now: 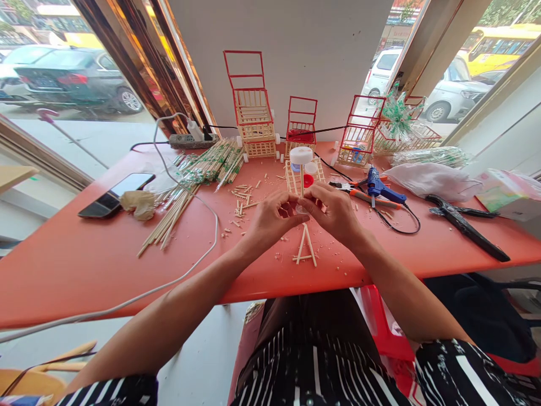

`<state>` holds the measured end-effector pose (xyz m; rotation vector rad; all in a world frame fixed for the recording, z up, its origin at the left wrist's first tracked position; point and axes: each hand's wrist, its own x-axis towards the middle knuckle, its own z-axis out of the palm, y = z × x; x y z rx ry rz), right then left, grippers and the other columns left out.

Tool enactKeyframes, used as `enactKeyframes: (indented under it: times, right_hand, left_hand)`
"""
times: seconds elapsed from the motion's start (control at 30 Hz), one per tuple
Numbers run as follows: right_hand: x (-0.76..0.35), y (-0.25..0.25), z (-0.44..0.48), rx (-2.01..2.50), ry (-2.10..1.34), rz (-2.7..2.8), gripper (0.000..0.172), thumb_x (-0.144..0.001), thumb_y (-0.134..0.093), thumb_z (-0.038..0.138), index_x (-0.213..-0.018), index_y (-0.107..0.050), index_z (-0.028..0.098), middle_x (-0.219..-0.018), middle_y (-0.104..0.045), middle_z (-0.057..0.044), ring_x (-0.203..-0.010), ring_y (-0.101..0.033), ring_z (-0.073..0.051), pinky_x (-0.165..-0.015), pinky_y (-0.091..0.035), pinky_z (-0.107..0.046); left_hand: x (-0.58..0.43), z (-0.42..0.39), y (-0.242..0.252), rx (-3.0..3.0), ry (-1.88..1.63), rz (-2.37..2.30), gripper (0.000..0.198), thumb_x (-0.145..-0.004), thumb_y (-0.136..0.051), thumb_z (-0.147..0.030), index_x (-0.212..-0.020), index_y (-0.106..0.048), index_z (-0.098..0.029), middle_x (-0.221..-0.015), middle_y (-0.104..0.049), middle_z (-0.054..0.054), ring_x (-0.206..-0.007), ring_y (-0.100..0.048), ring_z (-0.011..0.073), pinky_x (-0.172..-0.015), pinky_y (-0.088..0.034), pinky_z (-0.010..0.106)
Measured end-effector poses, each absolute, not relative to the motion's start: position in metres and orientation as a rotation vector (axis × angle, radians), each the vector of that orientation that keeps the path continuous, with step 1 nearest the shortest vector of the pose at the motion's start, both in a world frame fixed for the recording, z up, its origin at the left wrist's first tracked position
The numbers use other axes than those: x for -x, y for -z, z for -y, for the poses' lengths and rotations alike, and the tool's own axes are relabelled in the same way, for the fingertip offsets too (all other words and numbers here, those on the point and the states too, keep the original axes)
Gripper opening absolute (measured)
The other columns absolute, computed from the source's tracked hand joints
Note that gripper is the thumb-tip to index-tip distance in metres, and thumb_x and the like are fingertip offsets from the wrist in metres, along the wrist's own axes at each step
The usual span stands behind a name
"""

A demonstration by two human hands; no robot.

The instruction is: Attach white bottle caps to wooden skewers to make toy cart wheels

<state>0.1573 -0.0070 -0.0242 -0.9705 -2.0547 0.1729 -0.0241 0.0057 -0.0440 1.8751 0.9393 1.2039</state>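
My left hand point(276, 214) and my right hand point(333, 211) meet above the middle of the table, with fingers pinched around a thin wooden stick point(301, 179). The stick stands upright, and a white round wheel point(301, 155) sits on its top end. Something whitish and translucent shows low between my fingers, too hidden to name. Just below my hands, a small A-shaped frame of sticks point(311, 252) lies on the table. Behind the held stick are a wooden lattice piece point(291, 179) and a red round cap point(308, 180).
On the red table point(236, 276) lie stick bundles point(211, 160), cut stick bits point(240, 203), a phone point(118, 194), a blue glue gun point(382, 189), pliers point(376, 198) and black-handled cutters point(469, 225). Small stick carts point(255, 118) stand along the back. A white cable point(207, 248) crosses the left side.
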Motion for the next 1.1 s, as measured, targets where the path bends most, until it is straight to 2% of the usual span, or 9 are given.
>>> enactKeyframes:
  times: [0.3,0.63,1.1]
  right_hand:
    - [-0.1567,0.0233,0.0077,0.981,-0.197,2.051,0.034,-0.104,-0.053,0.044,-0.081,-0.057,0.020,-0.078,-0.058,-0.001,-0.067,-0.049,-0.014,-0.067,-0.038,-0.028]
    - [-0.1574,0.0233,0.0076,0.982,-0.187,2.058,0.027,-0.103,-0.056,0.037,-0.081,-0.056,0.021,-0.078,-0.057,0.000,-0.068,-0.049,-0.014,-0.067,-0.038,-0.028]
    - [-0.1568,0.0227,0.0075,0.982,-0.209,2.050,0.033,-0.104,-0.054,0.043,-0.080,-0.056,0.021,-0.076,-0.056,0.000,-0.067,-0.049,-0.014,-0.067,-0.038,-0.028]
  left_hand:
    - [0.0237,-0.0042,0.0420,-1.879,-1.194,-0.971,0.023,-0.074,-0.081,-0.036,-0.086,-0.072,-0.018,-0.074,-0.062,-0.002,-0.067,-0.053,0.0122,-0.065,-0.044,0.027]
    - [0.0244,-0.0046,0.0425,-1.875,-1.196,-0.982,0.030,-0.074,-0.083,-0.043,-0.088,-0.073,-0.018,-0.076,-0.063,-0.001,-0.067,-0.054,0.0124,-0.065,-0.045,0.027]
    - [0.0240,-0.0056,0.0435,-1.893,-1.199,-0.975,0.032,-0.075,-0.082,-0.046,-0.087,-0.072,-0.018,-0.077,-0.063,0.000,-0.068,-0.055,0.0129,-0.066,-0.046,0.027]
